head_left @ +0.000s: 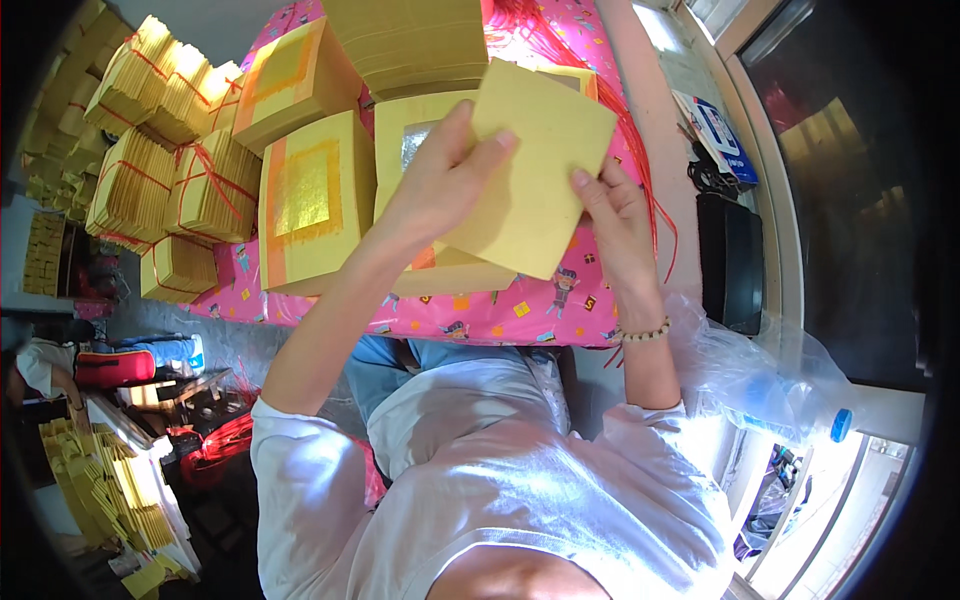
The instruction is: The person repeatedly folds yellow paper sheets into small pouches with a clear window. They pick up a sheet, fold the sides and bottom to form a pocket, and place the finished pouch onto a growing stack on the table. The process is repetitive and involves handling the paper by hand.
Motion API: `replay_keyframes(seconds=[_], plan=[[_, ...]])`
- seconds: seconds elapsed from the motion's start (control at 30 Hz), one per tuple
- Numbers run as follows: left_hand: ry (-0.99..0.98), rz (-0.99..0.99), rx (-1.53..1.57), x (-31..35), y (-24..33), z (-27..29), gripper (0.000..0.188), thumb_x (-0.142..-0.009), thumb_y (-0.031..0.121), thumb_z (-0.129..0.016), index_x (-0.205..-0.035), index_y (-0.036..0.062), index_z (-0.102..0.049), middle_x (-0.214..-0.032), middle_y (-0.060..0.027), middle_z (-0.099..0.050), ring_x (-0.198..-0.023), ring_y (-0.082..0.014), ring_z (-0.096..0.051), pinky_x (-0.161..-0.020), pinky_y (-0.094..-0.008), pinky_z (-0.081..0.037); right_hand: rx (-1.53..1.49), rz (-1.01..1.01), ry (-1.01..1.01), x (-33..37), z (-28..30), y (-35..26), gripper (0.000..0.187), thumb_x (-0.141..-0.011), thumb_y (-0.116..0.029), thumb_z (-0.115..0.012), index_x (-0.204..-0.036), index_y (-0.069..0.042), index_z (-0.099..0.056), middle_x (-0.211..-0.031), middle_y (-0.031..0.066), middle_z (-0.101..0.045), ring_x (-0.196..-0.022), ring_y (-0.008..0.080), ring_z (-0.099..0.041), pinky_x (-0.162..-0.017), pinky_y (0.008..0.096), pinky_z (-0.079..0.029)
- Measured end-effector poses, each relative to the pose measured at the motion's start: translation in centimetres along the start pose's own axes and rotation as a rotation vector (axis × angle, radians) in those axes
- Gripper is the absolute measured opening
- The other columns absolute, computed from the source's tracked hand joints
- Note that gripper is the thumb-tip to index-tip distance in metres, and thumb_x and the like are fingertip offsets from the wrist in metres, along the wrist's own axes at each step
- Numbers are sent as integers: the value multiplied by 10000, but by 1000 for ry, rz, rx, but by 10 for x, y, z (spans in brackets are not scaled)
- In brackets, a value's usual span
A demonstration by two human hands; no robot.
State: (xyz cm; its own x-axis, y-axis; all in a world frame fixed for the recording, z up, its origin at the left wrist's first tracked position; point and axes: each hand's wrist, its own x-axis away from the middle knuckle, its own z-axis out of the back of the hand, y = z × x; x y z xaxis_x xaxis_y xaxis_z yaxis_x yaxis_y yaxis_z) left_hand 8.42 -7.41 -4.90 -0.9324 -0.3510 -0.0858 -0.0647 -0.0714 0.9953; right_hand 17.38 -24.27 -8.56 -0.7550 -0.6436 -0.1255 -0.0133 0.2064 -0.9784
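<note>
Left hand (436, 178) and right hand (624, 222), nearly closed, pinch yellow paper (545, 180); its long axis points away, leaning right.

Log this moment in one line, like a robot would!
left hand: holds flat rectangular yellow paper, left side | right hand: holds right edge | nearby: red-tied yellow paper stacks, pink patterned table cover

Passage at near edge: a strip of exposed pink tablecloth (490, 322) runs in front of the yellow stacks, crossed by the left forearm (335, 315) and widening below the yellow sheet (545, 170). Leftward, the gold-marked stack (310, 210) and string-tied bundles (215, 190) stand close together, blocking a low sideways reach. Rightward, red strands (628, 125) trail along the table edge beside the right hand (622, 220), with a black box (728, 265) beyond.
</note>
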Motion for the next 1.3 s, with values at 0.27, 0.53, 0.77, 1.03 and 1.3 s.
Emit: replay_keyframes(seconds=[0.27, 0.53, 0.77, 1.03, 1.3], plan=[[-28, 77, -118, 14, 5, 31, 266, -960, 243, -553, -1156, 64, -552, -1017, -22, -619, -882, -79, -574, -772, -243, -457, -267, -41, 439, 0, 46, 32, 317, -980, -199, -502, -1261, -51, -499, -1146, 54, -585, -966, 125, -583, -780, 317, -509], [-224, -68, -664, 63, 0, 63, 344, -773, 209, -748, -1040, 48, -602, -966, -45, -629, -873, -176, -601, -765, -312, -462, -226, -356, 548, 67, 68, 110, 258, -977, -207, -502, -1201, -81, -513, -1004, 48, -628, -824, 144, -623, -673, 296, -537], [-268, -206, -937, 76, -3, 56, 373, -661, 173, -781, -969, 86, -589, -980, -77, -574, -905, -282, -541, -794, -382, -470, -429, -574, 416, 82, 51, 108, 269, -984, -231, -493, -1173, -40, -503, -1042, 107, -610, -955, 219, -624, -816, 374, -532], [-256, -188, -927, 73, -11, 59, 321, -656, 107, -759, -922, 74, -582, -974, -83, -572, -883, -297, -548, -773, -388, -472, -753, -809, 379, 100, 38, 80, 268, -971, -190, -490, -1180, -24, -511, -1177, 115, -549, -1113, 247, -557, -902, 395, -497], [-216, -212, -909, 75, -12, 62, 365, -641, 123, -780, -948, 72, -588, -997, -82, -575, -913, -295, -536, -792, -387, -466, 185, -23, 100, 77, -7, 38, 244, -877, -83, -630, -1111, -44, -575, -1118, 72, -578, -1059, 187, -553, -891, 342, -469]])
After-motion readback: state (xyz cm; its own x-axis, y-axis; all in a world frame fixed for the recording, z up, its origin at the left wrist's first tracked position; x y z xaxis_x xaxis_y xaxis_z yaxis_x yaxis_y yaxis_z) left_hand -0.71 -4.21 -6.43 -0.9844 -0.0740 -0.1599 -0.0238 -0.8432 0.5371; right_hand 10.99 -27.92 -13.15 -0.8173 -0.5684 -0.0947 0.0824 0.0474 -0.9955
